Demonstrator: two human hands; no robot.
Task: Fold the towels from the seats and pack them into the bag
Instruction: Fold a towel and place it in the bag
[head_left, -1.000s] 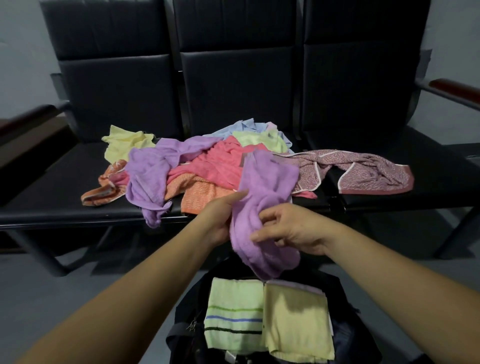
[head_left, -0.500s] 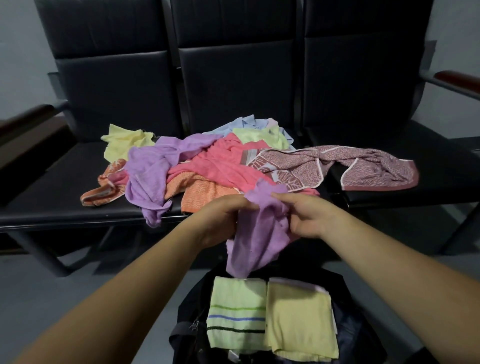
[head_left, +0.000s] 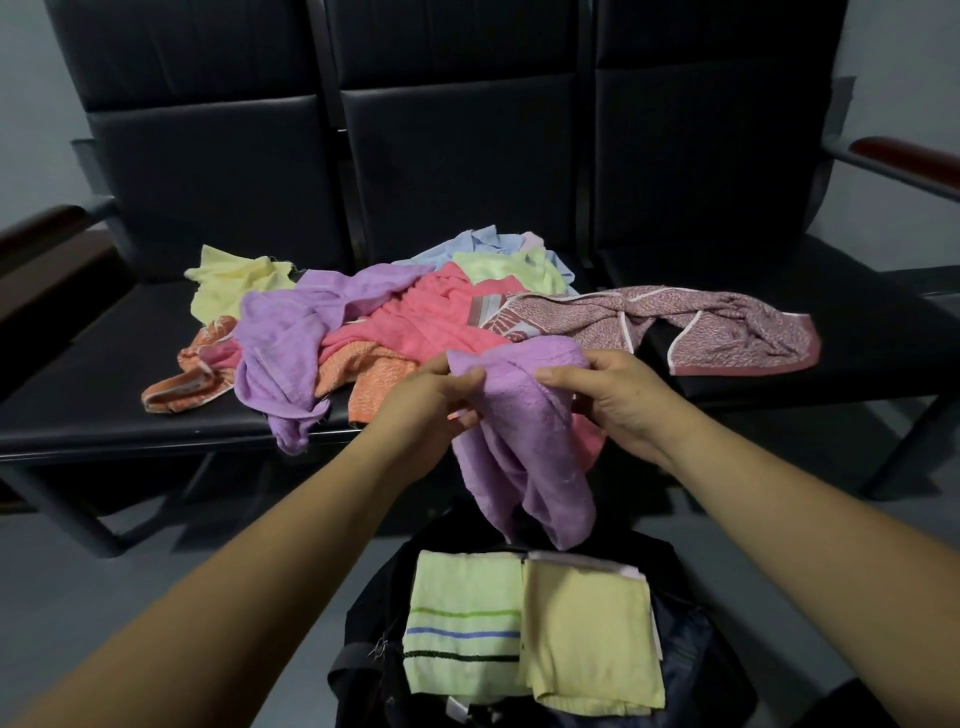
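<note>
Both hands have drawn apart since half a second ago, so the lilac terry towel (head_left: 519, 441), bunched between them then, now has its top edge stretched from one to the other. The left hand (head_left: 426, 410) pinches the left corner between thumb and curled fingers; the right hand (head_left: 618, 400) grips the other end of that edge, its fingers folded over the cloth. The rest of the towel hangs in loose folds in front of the seat edge, above the open black fabric bag (head_left: 363, 654) on the floor. In the bag lie a folded pale green striped towel (head_left: 462, 597) and, touching it on the right, a folded pale yellow towel (head_left: 587, 634). On the black padded seats (head_left: 104, 374) behind sits a heap: a second lilac towel (head_left: 280, 353), a coral pink towel (head_left: 431, 317), an orange towel (head_left: 374, 379) and a maroon patterned towel (head_left: 727, 327).
</note>
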